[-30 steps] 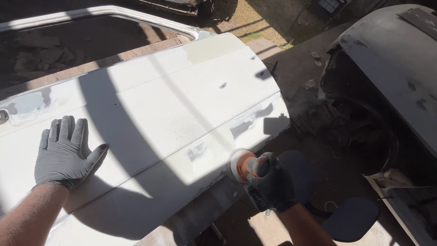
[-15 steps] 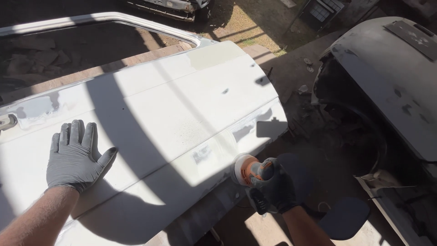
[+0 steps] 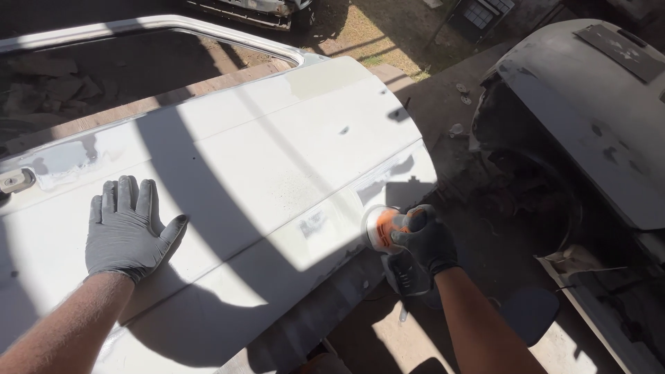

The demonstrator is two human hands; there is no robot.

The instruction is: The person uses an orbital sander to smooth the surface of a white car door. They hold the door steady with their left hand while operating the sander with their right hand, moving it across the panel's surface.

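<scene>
Sanding the white car door [image 3: 277, 166]: right hand [image 3: 426, 239] grips the orange sander [image 3: 381, 228] at its lower edge; left hand [image 3: 128, 228] lies flat, fingers spread, bracing the panel. Next calls for steady, even pressure.

Harsh sunlight from above, glare on white door panel [image 3: 228, 173]; deep sharp shadows, sharp focus

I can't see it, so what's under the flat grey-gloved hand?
The left hand lies flat on the big white metal car door panel. The patch beneath its palm is covered.
</scene>
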